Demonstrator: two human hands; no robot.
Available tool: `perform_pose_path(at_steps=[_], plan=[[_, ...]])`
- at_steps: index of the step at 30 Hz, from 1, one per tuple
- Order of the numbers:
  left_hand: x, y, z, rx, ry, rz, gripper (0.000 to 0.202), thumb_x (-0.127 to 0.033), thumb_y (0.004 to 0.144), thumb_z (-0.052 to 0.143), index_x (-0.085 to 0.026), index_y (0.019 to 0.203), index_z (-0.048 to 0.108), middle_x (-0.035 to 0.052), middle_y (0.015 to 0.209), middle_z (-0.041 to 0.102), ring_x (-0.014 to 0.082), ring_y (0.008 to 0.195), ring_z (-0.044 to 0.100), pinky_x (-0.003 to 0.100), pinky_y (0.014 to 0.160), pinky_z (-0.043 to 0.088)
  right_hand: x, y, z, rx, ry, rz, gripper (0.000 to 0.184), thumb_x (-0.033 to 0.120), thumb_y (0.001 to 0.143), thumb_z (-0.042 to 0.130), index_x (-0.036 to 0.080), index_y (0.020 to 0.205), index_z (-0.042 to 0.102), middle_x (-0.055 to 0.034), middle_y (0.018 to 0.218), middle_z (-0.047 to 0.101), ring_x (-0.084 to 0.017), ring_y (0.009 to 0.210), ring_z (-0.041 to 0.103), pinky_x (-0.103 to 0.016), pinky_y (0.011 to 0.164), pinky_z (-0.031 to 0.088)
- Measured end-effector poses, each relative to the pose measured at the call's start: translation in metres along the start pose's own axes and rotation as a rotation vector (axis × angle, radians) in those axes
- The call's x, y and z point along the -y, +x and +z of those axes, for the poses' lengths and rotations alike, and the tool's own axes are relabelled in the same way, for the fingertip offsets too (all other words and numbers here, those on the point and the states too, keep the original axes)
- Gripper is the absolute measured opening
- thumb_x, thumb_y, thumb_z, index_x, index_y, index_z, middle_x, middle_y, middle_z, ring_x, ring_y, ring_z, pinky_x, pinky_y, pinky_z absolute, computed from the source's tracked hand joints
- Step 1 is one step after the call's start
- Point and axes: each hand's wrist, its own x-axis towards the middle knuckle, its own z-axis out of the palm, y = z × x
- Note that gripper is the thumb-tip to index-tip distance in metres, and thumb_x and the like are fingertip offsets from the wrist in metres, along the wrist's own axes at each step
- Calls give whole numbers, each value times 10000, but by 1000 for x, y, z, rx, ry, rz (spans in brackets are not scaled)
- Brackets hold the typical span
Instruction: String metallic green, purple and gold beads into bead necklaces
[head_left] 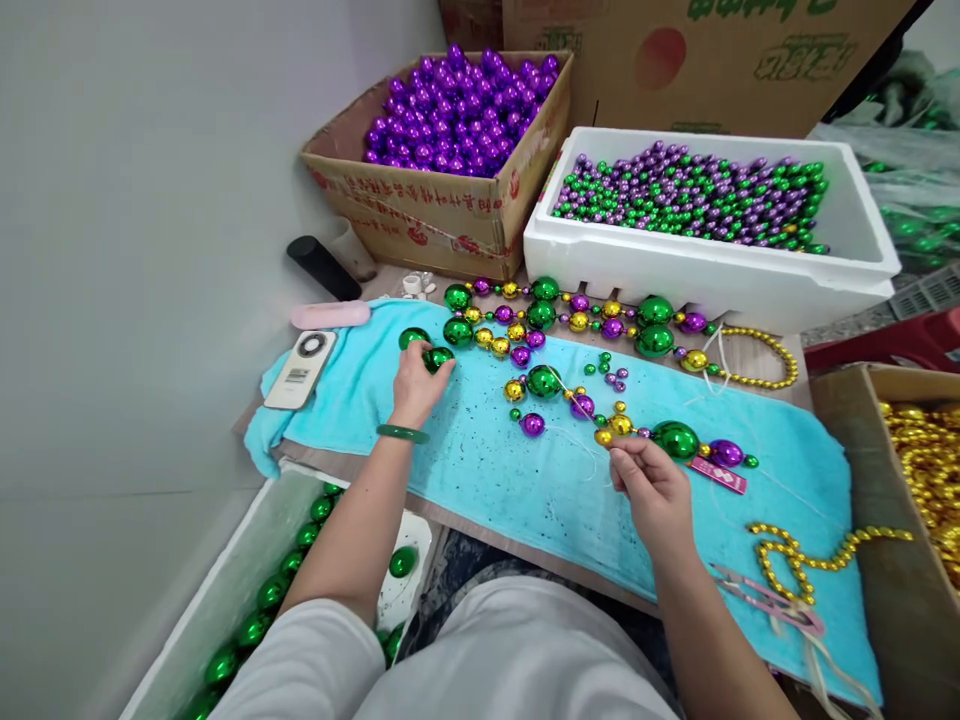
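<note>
My left hand (415,385), with a green bangle on the wrist, is closed round a large green ball (437,357) on the turquoise towel (487,470); a second green ball (412,337) lies just beyond it. My right hand (651,485) pinches a thin needle or thread (571,395) that runs through a partly strung chain of green, gold and purple balls (675,440). Finished strands of the same balls (570,318) lie along the towel's far edge.
At the back stand a cardboard box of purple balls (457,110) and a white foam box of small green and purple beads (697,195). A foam box of green balls (255,600) sits low left, gold beads (926,470) right. Scissors (765,595), a remote (300,368) and gold bead strings (810,555) lie nearby.
</note>
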Motion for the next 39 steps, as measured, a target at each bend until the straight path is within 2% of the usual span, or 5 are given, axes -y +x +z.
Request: perform_pose_path(at_steps=[6, 11, 14, 34, 39], plan=[[-11, -10, -4, 187, -267, -24, 508, -157, 608, 703, -193, 1097, 569, 81, 1097, 527, 276, 1112, 541, 429, 1014, 429, -3, -5, 11, 62, -34, 42, 235, 403, 790, 659, 168, 795, 656, 33, 508, 486, -101, 458, 450, -229, 435, 378], [-35, -32, -3, 422, -1234, -415, 312, -258, 677, 698, -214, 939, 535, 20, 945, 621, 181, 865, 636, 344, 779, 540, -6, -15, 20, 135, -38, 69, 254, 418, 799, 641, 167, 764, 658, 28, 511, 476, -96, 457, 419, -230, 432, 347], [-50, -44, -3, 500, -1489, -522, 234, -221, 695, 684, -194, 870, 530, 27, 873, 660, 182, 841, 663, 298, 716, 543, -5, -20, 24, 149, -52, 78, 257, 420, 790, 642, 166, 754, 662, 25, 510, 482, -93, 454, 414, -230, 436, 344], [-64, -59, -1, 490, -1517, -420, 271, -207, 712, 681, -223, 928, 518, -7, 936, 637, 142, 852, 648, 328, 820, 551, -1, -19, 16, 114, -148, 19, 252, 406, 813, 624, 167, 761, 689, 10, 552, 519, -87, 466, 366, -230, 433, 299], [-69, -71, 1, 350, -1383, -220, 548, -158, 649, 779, -291, 1102, 500, -21, 998, 595, 138, 893, 623, 279, 795, 528, -3, -19, 18, 102, -169, 21, 247, 402, 817, 620, 168, 769, 684, 21, 536, 482, -85, 462, 358, -229, 435, 294]])
